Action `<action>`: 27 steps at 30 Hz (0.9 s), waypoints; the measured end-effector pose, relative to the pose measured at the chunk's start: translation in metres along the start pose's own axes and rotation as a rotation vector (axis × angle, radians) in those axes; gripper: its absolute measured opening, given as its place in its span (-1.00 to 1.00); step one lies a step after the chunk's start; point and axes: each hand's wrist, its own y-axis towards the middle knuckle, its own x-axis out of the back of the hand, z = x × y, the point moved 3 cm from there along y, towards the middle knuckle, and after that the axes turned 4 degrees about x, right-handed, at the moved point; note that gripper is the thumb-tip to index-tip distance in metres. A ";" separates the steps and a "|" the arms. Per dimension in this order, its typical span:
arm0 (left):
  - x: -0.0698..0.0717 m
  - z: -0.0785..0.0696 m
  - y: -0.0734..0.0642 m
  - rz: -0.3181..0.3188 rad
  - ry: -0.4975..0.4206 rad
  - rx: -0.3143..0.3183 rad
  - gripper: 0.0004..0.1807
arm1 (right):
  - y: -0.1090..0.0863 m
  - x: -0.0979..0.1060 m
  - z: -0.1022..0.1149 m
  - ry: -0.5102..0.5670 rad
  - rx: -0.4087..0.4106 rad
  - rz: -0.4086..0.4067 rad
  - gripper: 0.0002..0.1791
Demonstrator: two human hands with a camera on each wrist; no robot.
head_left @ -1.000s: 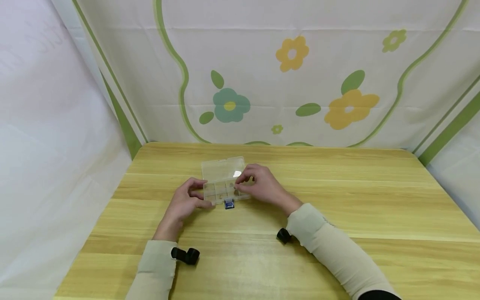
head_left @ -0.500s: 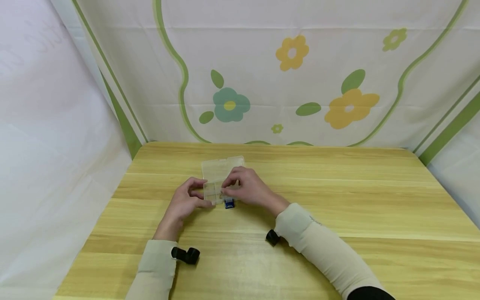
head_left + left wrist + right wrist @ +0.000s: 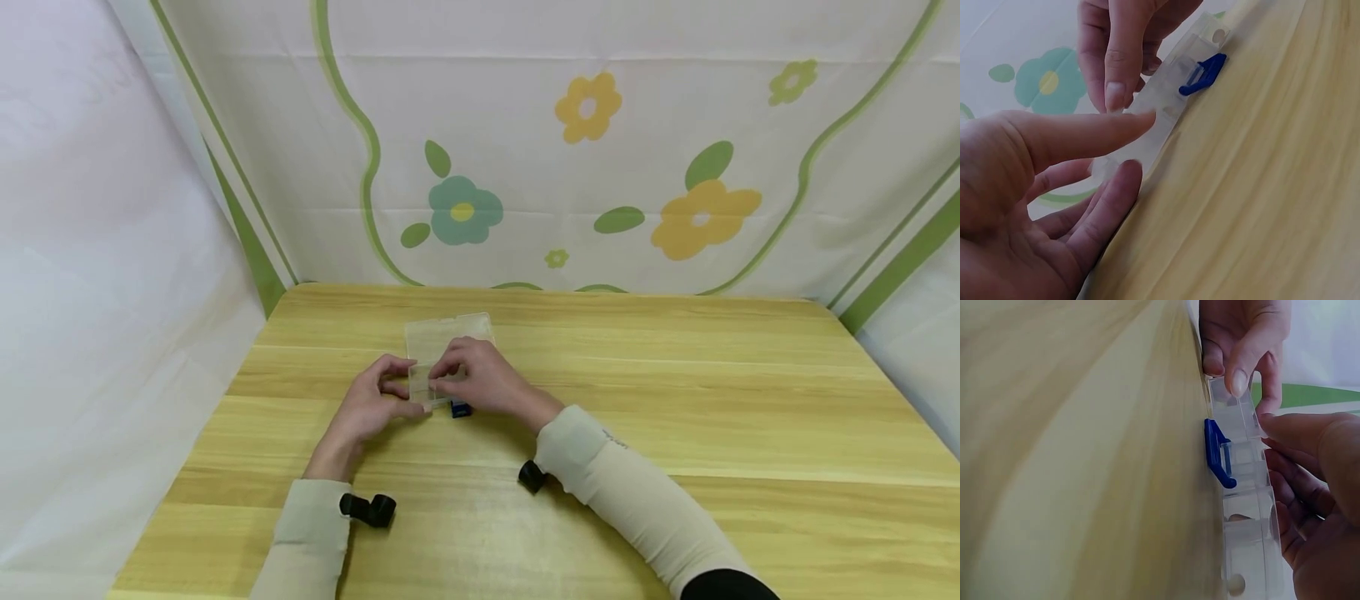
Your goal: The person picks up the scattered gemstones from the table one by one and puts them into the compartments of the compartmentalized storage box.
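Observation:
A clear plastic compartment box (image 3: 420, 380) lies on the table, its transparent lid (image 3: 442, 332) swung back behind it. My left hand (image 3: 370, 398) grips the box's left end, thumb on the near wall and fingers behind. Over the left compartments, my right hand (image 3: 483, 377) brings thumb and forefinger together; I cannot tell if something small is between them. A blue latch (image 3: 1216, 456) hangs open at the box's front. Small brownish round pieces (image 3: 1236, 585) show through the wall toward the right end. The right hand hides much of the inside in the head view.
The box stands on a wood-grain table (image 3: 675, 417) toward its far edge. Behind it hangs a white cloth (image 3: 517, 167) with printed flowers. Black wrist cameras (image 3: 381, 510) sit at both sleeves, low over the table.
My right hand has moved left along the box, from the right compartments to the left ones. The left hand keeps its hold, and the box has stayed in place.

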 end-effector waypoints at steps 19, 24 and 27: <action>0.003 0.008 0.002 0.018 0.023 -0.028 -0.17 | -0.001 -0.005 0.000 0.037 -0.011 -0.007 -0.89; 0.003 0.008 0.000 0.008 0.025 -0.023 -0.18 | -0.001 -0.007 -0.002 0.031 -0.019 -0.003 -0.89; 0.003 0.007 -0.001 0.003 0.028 -0.022 -0.18 | -0.001 -0.007 -0.001 0.029 -0.020 0.002 -0.90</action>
